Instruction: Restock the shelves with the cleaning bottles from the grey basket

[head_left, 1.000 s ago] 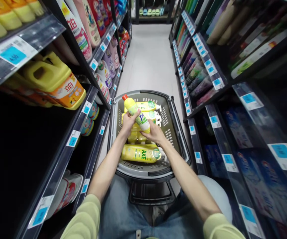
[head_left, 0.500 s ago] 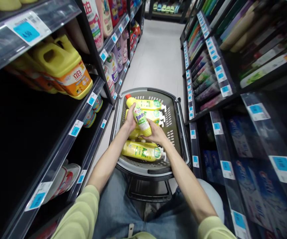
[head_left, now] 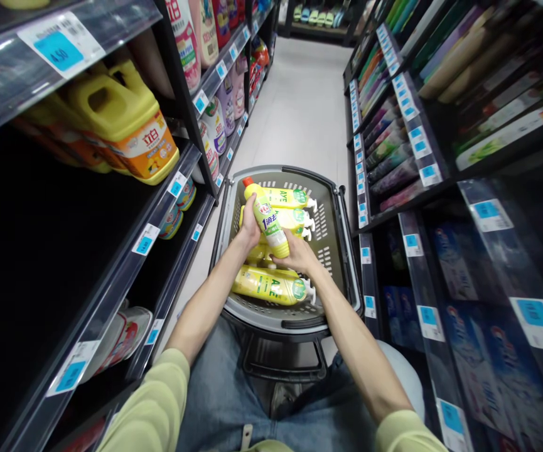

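- Since a second ago, the left hand has slid up toward the neck of a slim yellow plastic bottle with a red cap, whose printed label has turned up to the camera.
- Nearest, faded blue jeans come right behind a grey plastic shopping basket with slotted walls.
- Over the basket, the bottle is held tilted, cap end away and leftward; the left fingers wrap its upper part, while the right hand grips its base between thumb and fingers.
- Judging by how things lie, several items are already in: a yellow pump bottle with a white nozzle along the near side, similar yellow pump bottles farther back. The red-capped one is not set down.
- Hands and bottle hide the basket's middle, so I cannot count its contents.
- Farther out, large yellow jugs with orange labels are partly shadowed; blue boxes look blurred; pale green slippers at the aisle's end are too small to make out well.
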{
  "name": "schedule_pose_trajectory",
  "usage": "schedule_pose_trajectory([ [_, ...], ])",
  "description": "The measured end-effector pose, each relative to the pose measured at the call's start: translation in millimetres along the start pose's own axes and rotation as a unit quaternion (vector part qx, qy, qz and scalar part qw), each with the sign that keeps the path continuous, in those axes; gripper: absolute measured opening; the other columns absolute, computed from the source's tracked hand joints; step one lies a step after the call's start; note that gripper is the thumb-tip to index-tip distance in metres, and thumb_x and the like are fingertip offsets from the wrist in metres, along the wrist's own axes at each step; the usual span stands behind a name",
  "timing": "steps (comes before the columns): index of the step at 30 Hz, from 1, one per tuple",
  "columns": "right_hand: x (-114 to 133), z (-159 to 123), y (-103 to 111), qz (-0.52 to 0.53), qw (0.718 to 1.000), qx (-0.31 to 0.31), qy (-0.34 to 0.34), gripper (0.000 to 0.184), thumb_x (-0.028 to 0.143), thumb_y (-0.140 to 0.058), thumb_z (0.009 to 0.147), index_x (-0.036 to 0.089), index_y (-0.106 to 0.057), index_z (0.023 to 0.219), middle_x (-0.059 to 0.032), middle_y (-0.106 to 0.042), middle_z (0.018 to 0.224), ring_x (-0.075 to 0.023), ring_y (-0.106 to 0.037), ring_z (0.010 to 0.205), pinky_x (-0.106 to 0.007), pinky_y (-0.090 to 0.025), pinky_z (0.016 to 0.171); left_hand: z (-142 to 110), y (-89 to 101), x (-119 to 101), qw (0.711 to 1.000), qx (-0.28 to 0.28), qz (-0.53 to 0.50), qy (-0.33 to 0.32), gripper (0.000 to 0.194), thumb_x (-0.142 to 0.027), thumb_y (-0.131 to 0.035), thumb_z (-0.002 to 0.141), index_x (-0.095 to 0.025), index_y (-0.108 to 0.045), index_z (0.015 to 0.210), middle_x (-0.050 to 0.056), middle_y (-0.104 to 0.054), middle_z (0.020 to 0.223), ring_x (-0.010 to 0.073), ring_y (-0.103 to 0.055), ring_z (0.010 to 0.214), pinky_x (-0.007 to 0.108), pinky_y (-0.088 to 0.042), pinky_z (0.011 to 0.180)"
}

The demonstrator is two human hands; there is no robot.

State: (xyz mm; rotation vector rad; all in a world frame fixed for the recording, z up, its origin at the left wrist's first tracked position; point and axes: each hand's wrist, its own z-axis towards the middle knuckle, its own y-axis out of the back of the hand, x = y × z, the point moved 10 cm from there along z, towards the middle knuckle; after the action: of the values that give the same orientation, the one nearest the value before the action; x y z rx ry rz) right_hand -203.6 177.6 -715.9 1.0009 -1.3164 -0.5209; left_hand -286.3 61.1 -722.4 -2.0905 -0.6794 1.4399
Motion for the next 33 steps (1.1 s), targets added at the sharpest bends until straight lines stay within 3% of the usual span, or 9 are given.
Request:
schedule_pose_trajectory([
  [7,-4.0,1.4,-3.1,-0.013,1.000,0.001,0.002,0.082,0.044,-0.075,0.078,0.017,-0.045,0.149,-0.0129,-0.077,0.109,-0.0384,-0.074,0.092,-0.041,-0.054,0.075,-0.1,2.3,0.7,1.000,-0.007,-0.016,0.003,0.041,-0.051,-0.067,0.079,-0.016,-0.064,0.101,0.010,-0.076,0.097,0.0293,-0.072,0.104,0.041,-0.058,0.094],
  [20,-4.3,1.0,-3.9,-0.017,1.000,0.006,-0.001,0.083,0.045,-0.076,0.078,0.016,-0.045,0.150,-0.0133,-0.077,0.109,-0.0380,-0.074,0.091,-0.041,-0.054,0.074,0.4,2.4,5.3,0.999,-0.008,-0.030,0.015,0.031,-0.042,-0.069,0.076,-0.017,-0.061,0.093,0.009,-0.075,0.092,0.0307,-0.072,0.105,0.043,-0.058,0.096],
  [25,-4.2,0.9,-4.0,-0.013,1.000,0.008,-0.003,0.082,0.047,-0.075,0.079,0.016,-0.045,0.150,-0.0136,-0.077,0.111,-0.0383,-0.074,0.093,-0.042,-0.055,0.075,2.8,7.1,5.2,1.000,-0.005,-0.018,0.002,0.026,-0.035,-0.073,0.073,-0.018,-0.059,0.088,0.006,-0.073,0.083,0.0269,-0.072,0.098,0.039,-0.058,0.093],
  [29,-4.5,0.5,-4.8,-0.012,1.000,0.008,-0.005,0.082,0.047,-0.075,0.079,0.015,-0.045,0.148,-0.0146,-0.077,0.110,-0.0398,-0.074,0.094,-0.042,-0.054,0.076,3.4,14.0,5.2,1.000,-0.027,0.005,-0.006,0.030,-0.030,-0.081,0.068,-0.017,-0.061,0.086,0.001,-0.069,0.074,0.0218,-0.072,0.086,0.035,-0.056,0.092],
  [33,-6.0,0.1,-5.6,-0.009,1.000,0.004,-0.005,0.084,0.047,-0.074,0.079,0.017,-0.043,0.150,-0.0149,-0.076,0.114,-0.0410,-0.074,0.096,-0.042,-0.054,0.075,2.8,10.6,6.3,1.000,-0.019,-0.018,0.000,0.038,-0.038,-0.086,0.068,-0.017,-0.064,0.089,0.003,-0.073,0.078,0.0234,-0.074,0.090,0.035,-0.055,0.094],
])
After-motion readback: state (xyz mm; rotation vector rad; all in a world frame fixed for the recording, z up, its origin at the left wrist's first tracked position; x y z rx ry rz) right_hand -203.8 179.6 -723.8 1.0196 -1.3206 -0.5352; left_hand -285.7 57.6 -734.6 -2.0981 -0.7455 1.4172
